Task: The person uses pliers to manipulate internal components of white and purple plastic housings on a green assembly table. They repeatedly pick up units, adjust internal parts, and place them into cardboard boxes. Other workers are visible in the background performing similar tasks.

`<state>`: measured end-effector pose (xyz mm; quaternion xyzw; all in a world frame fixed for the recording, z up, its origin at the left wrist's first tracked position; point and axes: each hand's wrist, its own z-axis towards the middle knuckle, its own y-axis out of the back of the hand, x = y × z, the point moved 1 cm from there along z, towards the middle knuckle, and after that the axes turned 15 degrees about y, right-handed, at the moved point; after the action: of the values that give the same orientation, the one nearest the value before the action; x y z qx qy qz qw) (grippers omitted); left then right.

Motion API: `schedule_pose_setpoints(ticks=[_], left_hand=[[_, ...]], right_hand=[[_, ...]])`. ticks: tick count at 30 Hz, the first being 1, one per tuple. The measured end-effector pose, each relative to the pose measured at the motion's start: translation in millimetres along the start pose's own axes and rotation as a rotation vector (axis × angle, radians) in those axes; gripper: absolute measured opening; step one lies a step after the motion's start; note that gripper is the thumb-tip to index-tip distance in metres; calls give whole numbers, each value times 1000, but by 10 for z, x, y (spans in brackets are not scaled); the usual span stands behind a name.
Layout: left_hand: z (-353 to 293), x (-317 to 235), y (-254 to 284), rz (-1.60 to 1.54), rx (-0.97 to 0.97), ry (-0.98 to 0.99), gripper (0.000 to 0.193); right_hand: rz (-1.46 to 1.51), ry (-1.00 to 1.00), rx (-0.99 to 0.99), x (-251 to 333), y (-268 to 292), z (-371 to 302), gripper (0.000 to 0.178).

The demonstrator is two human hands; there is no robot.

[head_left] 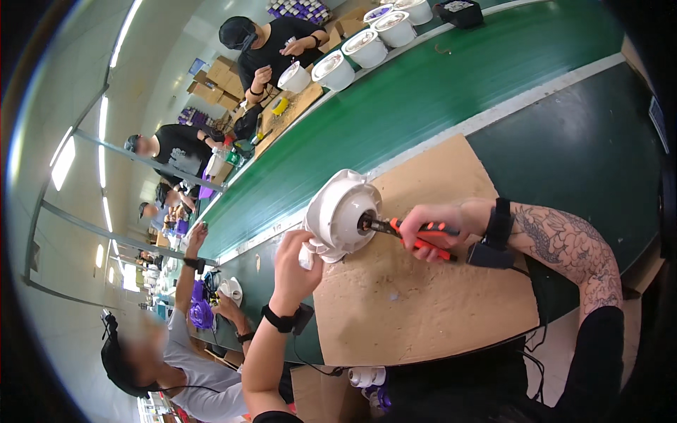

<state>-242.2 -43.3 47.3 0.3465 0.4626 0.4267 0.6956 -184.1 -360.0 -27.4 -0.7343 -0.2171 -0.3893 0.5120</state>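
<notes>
My left hand point(296, 271) is closed on the lower left edge of a white plastic bowl-shaped housing point(331, 218), which is tilted on its side above a sheet of cardboard point(423, 310). In my right hand point(436, 224) is a pair of pliers point(383, 226) with red and black handles. The jaws of the pliers reach the dark round opening at the housing's centre. What exactly the jaws grip inside that opening is too small to tell. Black bands sit on both my wrists.
Beyond the cardboard runs a green conveyor belt point(423, 92); several white tubs point(364, 49) and a black bin point(460, 13) stand along its far side. A co-worker point(190, 359) sits at my left beside purple parts point(202, 314). Another person point(271, 56) works across the belt.
</notes>
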Motion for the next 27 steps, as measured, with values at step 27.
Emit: schedule_pose_setpoints(ticks=[27], left_hand=[[-136,-815,154,-428,-395,81,90]], right_hand=[[-1202,266,-343,373,-918,-437,57]])
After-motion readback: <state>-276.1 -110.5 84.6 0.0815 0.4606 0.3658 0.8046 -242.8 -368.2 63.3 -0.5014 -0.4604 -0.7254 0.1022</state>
